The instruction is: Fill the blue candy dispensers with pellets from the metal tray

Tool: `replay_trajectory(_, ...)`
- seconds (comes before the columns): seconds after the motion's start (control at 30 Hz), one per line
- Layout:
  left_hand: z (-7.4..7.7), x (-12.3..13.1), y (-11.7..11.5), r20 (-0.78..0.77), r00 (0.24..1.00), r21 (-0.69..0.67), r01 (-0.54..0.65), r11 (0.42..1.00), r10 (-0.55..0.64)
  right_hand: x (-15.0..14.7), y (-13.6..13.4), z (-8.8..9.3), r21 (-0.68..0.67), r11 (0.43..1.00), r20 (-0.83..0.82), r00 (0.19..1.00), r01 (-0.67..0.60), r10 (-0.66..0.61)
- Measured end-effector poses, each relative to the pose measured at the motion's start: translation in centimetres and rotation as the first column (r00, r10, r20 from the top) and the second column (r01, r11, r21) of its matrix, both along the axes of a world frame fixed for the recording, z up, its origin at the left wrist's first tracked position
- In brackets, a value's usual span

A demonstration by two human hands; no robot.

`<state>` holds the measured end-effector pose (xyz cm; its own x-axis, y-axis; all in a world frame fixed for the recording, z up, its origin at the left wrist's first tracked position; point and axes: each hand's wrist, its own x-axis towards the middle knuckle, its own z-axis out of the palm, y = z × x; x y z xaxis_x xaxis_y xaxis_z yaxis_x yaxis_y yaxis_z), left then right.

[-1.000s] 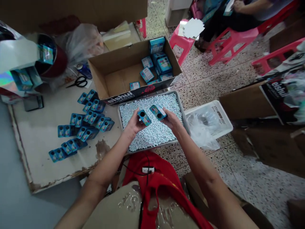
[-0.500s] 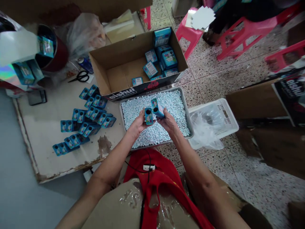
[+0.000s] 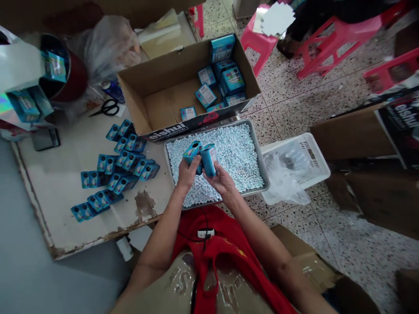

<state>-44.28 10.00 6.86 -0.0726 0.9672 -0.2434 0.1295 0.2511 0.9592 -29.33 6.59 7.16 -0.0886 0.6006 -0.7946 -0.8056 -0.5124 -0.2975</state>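
Note:
My left hand (image 3: 187,173) is closed round a small blue box (image 3: 192,151) and my right hand (image 3: 220,179) grips a second blue box (image 3: 208,158). The two boxes are pressed side by side above a metal tray (image 3: 259,153) heaped with small pale blue-white pieces (image 3: 235,150). Both hands hover over the tray's near left part. On the white board (image 3: 62,179) to the left lie several more small blue boxes (image 3: 121,168) in loose rows.
An open cardboard box (image 3: 157,93) behind the tray holds several blue cartons (image 3: 225,76). Scissors (image 3: 106,107), a phone (image 3: 46,138), a red tin (image 3: 70,74) and plastic bags sit at the back left. A white basket (image 3: 304,152) stands right of the tray; pink stools (image 3: 258,41) beyond.
My hands have drawn the two blue boxes together and slightly left and nearer; the boxes now stand side by side instead of apart with their open ends towards me.

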Motion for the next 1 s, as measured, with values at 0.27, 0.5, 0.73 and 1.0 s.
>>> replay_trajectory(0.27, 0.0, 0.4, 1.2, 0.146, 0.959, -0.202, -0.212, 0.956, 0.244, 0.8, 0.2, 0.4, 0.379, 0.868, 0.888, 0.392, -0.322, -0.242)
replay_trajectory(0.5, 0.3, 1.6, -0.4, 0.516, 0.777, -0.557, -0.016, 0.83, 0.361, 0.9, -0.9, -2.9, 0.268, 0.535, 0.947, 0.116, -0.801, -0.3)
replay_trajectory(0.73, 0.1, 1.6, -1.3, 0.431, 0.74, -0.508, -0.273, 0.817, 0.516, -0.2, -2.6, -2.3, 0.328, 0.345, 0.94, 0.268, -0.879, -0.212)
replay_trajectory(1.0, -0.3, -7.0, -0.9, 0.23, 0.847, -0.316, -0.4, 0.86, 0.479, 4.2, 7.3, -5.6, 0.304, 0.446, 0.947, 0.317, -0.842, -0.048)
